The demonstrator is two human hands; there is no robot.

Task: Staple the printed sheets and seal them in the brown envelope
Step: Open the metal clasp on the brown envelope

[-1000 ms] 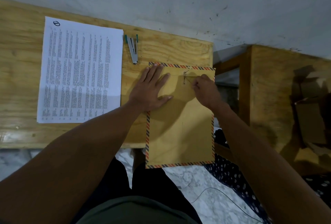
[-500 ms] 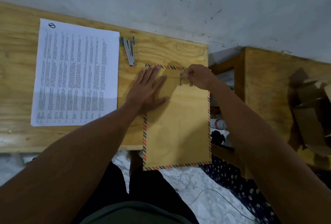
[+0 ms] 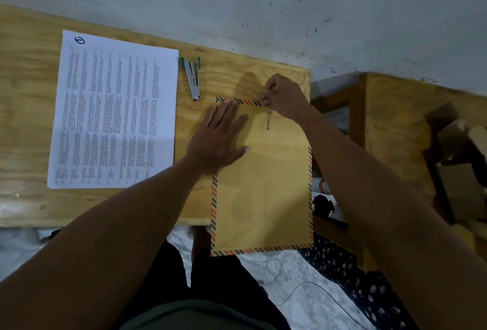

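The brown envelope point(image 3: 263, 192) with a striped border lies at the right end of the wooden table point(image 3: 31, 108), its lower part hanging over the front edge. My left hand point(image 3: 218, 140) presses flat on its upper left corner. My right hand point(image 3: 283, 97) pinches the closure string at the envelope's top edge, just above the two string buttons point(image 3: 269, 120). The printed sheets point(image 3: 116, 111) lie in a stack to the left. A silver stapler with teal trim point(image 3: 191, 76) rests between the sheets and the envelope.
A white wall runs along the far edge of the table. A second wooden unit point(image 3: 395, 129) stands to the right, with crumpled cardboard point(image 3: 458, 161) on it. Below the table are a marble floor, a thin cable point(image 3: 316, 292) and a dark spotted cloth.
My right hand has moved from the string buttons up past the envelope's top edge, pulling the string with it. My left hand stays pressed on the envelope.
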